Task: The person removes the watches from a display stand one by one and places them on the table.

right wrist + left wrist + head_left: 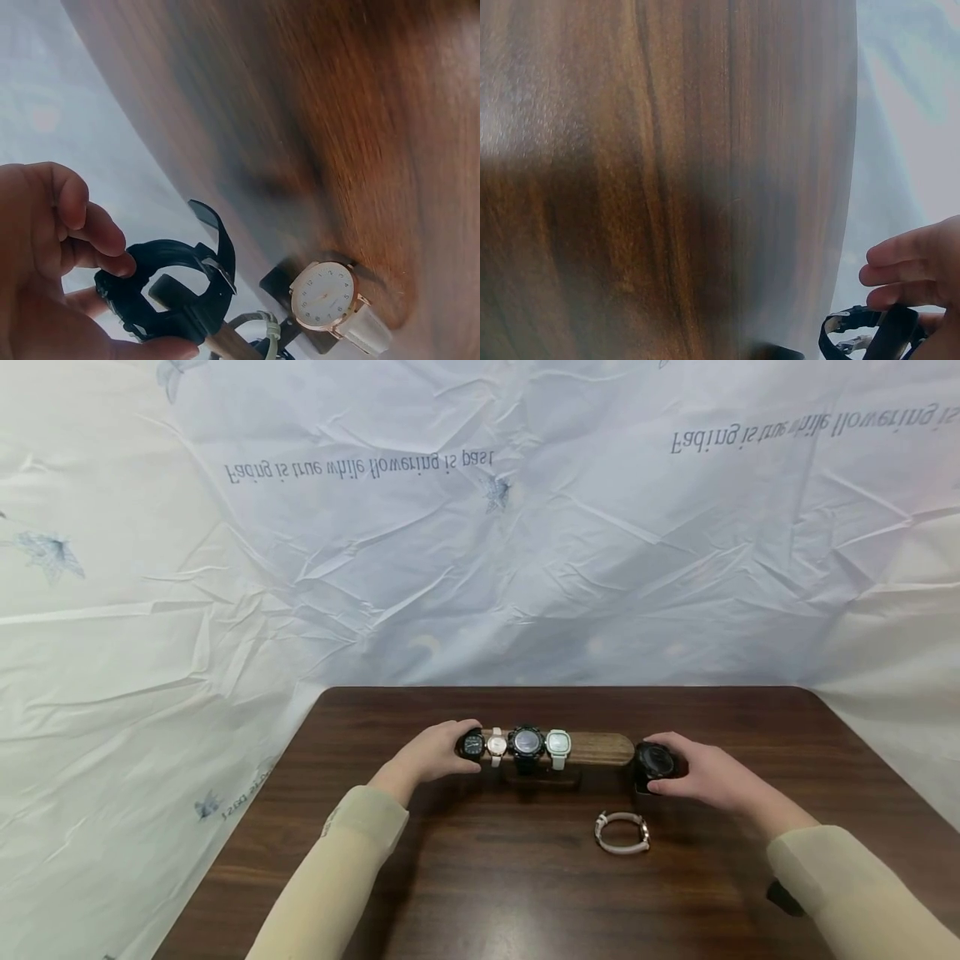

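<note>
Fingers of the right hand [708, 775] grip a black watch [654, 763] at the wooden bar's [600, 748] end; left hand [435, 752] fingers curl around another watch [472, 744] on it.

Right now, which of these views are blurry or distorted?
Head view: sharp, but wide-angle bending curves the table edge. Left wrist view: soft, with pale glare on the wood beside the left hand. Right wrist view: tabletop blurred; the white-strap watch reads clearly.
</note>
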`<move>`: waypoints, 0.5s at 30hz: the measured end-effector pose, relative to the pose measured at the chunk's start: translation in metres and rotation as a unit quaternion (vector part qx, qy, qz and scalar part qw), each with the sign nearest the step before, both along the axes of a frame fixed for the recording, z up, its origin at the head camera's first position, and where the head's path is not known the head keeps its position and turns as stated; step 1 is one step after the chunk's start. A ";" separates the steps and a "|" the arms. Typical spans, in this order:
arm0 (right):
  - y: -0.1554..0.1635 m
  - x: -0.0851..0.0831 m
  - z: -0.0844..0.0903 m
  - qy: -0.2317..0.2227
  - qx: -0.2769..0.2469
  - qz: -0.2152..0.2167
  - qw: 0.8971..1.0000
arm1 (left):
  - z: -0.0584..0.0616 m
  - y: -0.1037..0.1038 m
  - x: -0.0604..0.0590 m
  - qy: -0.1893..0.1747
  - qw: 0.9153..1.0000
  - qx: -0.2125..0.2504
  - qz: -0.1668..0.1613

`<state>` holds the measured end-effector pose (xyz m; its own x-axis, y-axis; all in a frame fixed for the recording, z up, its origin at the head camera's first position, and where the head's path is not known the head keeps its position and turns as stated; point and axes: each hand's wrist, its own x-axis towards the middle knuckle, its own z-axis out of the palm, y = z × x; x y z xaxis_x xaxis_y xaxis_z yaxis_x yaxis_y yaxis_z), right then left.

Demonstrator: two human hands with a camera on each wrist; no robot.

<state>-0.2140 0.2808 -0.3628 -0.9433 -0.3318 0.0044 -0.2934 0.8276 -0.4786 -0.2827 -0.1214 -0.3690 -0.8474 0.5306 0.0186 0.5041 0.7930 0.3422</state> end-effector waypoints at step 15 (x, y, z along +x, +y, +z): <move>0.000 0.007 -0.001 -0.022 -0.011 0.032 0.999 | -0.003 -0.001 -0.002 0.001 1.000 0.011 0.001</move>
<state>-0.2069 0.2807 -0.3634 -0.9199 -0.3910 -0.0284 -0.3230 0.7970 -0.5103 -0.2842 -0.1222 -0.3720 -0.8483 0.5285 0.0317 0.5031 0.7860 0.3593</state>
